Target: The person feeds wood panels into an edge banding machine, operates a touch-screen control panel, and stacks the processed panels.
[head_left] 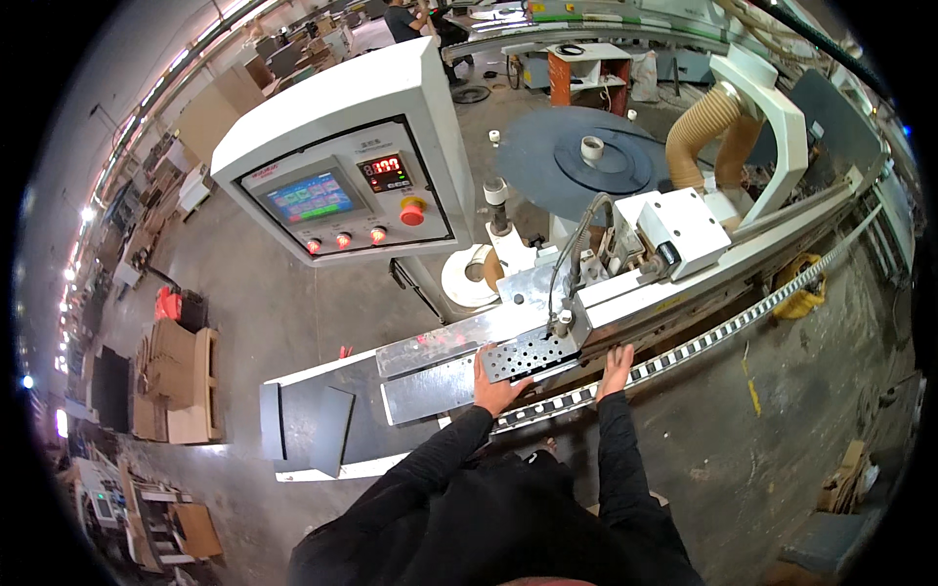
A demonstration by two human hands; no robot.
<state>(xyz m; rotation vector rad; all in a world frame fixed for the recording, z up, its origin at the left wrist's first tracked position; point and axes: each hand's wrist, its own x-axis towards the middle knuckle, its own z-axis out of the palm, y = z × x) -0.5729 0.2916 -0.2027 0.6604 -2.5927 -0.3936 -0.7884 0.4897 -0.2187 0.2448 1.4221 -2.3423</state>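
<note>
Leftmost, two dark panels (333,432) lie on the table (369,379), and the left hand (493,392) meets the near left end of the perforated plate (528,358), thumb spread wide from the fingers, though I cannot tell whether it grips. The plate sits between the hands; steadying it probably calls for light, even pressure. The right hand (615,373), loosely open and apparently unladen, should best keep its fingertips clear of the roller track (703,340).

Grey plate (531,358) dotted with holes
</note>
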